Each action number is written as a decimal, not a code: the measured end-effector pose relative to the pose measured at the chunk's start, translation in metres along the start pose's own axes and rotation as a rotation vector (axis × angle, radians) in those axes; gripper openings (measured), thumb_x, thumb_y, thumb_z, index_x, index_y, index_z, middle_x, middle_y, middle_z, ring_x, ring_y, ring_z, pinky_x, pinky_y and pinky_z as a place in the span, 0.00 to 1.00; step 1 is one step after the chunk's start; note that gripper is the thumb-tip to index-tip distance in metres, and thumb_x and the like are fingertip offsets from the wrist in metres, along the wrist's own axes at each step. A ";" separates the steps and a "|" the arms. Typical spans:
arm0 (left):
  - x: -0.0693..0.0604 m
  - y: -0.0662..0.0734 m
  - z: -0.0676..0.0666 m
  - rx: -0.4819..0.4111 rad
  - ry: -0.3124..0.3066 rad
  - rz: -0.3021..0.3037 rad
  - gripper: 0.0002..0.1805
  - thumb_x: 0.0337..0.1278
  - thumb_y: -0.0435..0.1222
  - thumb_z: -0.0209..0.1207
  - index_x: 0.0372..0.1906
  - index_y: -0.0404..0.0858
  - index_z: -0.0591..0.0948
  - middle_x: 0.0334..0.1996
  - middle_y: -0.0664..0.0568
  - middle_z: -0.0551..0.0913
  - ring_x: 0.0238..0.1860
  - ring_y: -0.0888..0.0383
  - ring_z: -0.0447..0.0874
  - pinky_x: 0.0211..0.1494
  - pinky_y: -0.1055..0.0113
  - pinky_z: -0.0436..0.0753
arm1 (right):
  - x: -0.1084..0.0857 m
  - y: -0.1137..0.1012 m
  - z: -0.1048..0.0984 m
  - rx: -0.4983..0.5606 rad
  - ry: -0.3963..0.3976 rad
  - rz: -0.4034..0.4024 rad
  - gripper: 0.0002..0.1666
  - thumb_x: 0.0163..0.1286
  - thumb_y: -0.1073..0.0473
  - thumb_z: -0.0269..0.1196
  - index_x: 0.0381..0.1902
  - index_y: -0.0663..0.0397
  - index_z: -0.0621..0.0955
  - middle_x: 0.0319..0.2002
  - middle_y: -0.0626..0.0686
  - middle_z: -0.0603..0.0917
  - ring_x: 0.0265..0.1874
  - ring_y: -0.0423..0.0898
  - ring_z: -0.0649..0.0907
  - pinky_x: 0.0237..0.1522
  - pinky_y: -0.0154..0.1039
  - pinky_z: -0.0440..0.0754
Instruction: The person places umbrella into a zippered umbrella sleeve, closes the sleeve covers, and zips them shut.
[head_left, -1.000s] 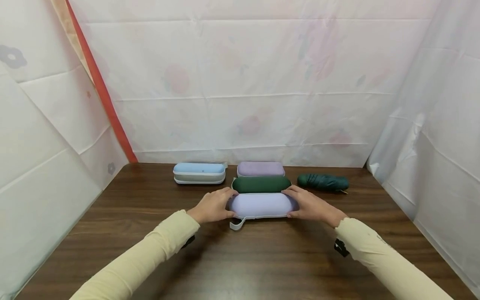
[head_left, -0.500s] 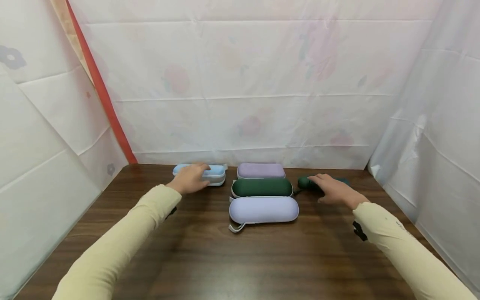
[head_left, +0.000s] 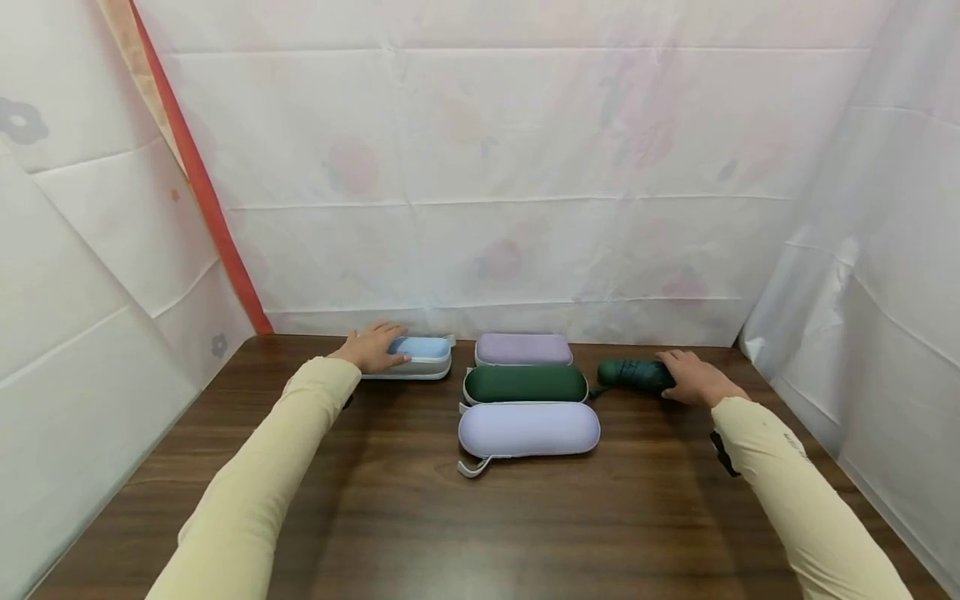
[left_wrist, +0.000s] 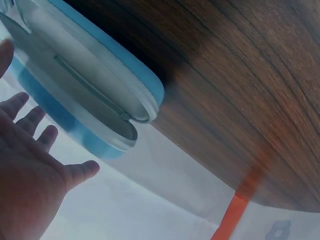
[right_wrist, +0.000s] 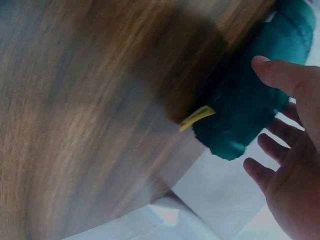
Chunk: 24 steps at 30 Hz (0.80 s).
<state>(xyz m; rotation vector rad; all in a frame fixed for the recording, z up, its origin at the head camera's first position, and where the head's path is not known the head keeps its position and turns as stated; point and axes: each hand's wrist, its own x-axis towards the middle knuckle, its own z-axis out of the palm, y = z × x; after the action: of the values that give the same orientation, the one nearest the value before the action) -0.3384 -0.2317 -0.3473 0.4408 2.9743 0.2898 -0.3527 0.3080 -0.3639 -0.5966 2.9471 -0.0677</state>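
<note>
At the back left, my left hand (head_left: 371, 347) reaches over a light blue zip case (head_left: 423, 348). In the left wrist view that case (left_wrist: 92, 75) is unzipped and its pale inside shows; the fingers are spread beside it. On the right, my right hand (head_left: 693, 379) is at the end of a folded dark green umbrella (head_left: 633, 375). The right wrist view has the thumb in front of the umbrella (right_wrist: 250, 95) and the straight fingers behind it; firm contact cannot be made out.
A lavender case (head_left: 528, 429) with a strap, a dark green case (head_left: 525, 384) and a purple case (head_left: 522, 349) lie front to back at the middle of the wooden table (head_left: 465, 533). White cloth (head_left: 480, 192) hangs behind.
Both hands have let go of the lavender case and parted. My left hand has gone to the light blue case, my right hand to the umbrella. The lavender case stays by the green one.
</note>
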 end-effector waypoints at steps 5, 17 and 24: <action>0.007 -0.003 0.001 -0.003 -0.057 -0.027 0.36 0.68 0.50 0.51 0.73 0.38 0.57 0.71 0.37 0.54 0.71 0.37 0.46 0.61 0.29 0.41 | -0.004 0.009 0.008 -0.027 0.044 -0.007 0.41 0.59 0.63 0.68 0.65 0.73 0.63 0.62 0.75 0.64 0.59 0.73 0.64 0.54 0.63 0.67; 0.009 -0.004 0.000 0.019 -0.074 -0.001 0.41 0.57 0.48 0.64 0.71 0.37 0.62 0.68 0.33 0.59 0.67 0.32 0.51 0.59 0.28 0.50 | -0.011 0.017 0.016 -0.012 0.088 -0.047 0.35 0.61 0.66 0.66 0.62 0.74 0.65 0.57 0.74 0.70 0.55 0.71 0.70 0.52 0.62 0.69; 0.010 -0.005 0.002 -0.005 -0.044 0.040 0.39 0.53 0.44 0.67 0.67 0.33 0.67 0.66 0.33 0.63 0.66 0.34 0.56 0.59 0.29 0.53 | -0.011 0.014 0.017 -0.024 0.103 -0.034 0.34 0.61 0.67 0.66 0.61 0.76 0.65 0.57 0.75 0.70 0.54 0.71 0.71 0.52 0.62 0.69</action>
<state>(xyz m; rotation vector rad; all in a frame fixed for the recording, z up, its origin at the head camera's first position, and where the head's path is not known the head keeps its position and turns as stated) -0.3484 -0.2327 -0.3509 0.4998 2.9237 0.2880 -0.3457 0.3246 -0.3806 -0.6657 3.0416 -0.0688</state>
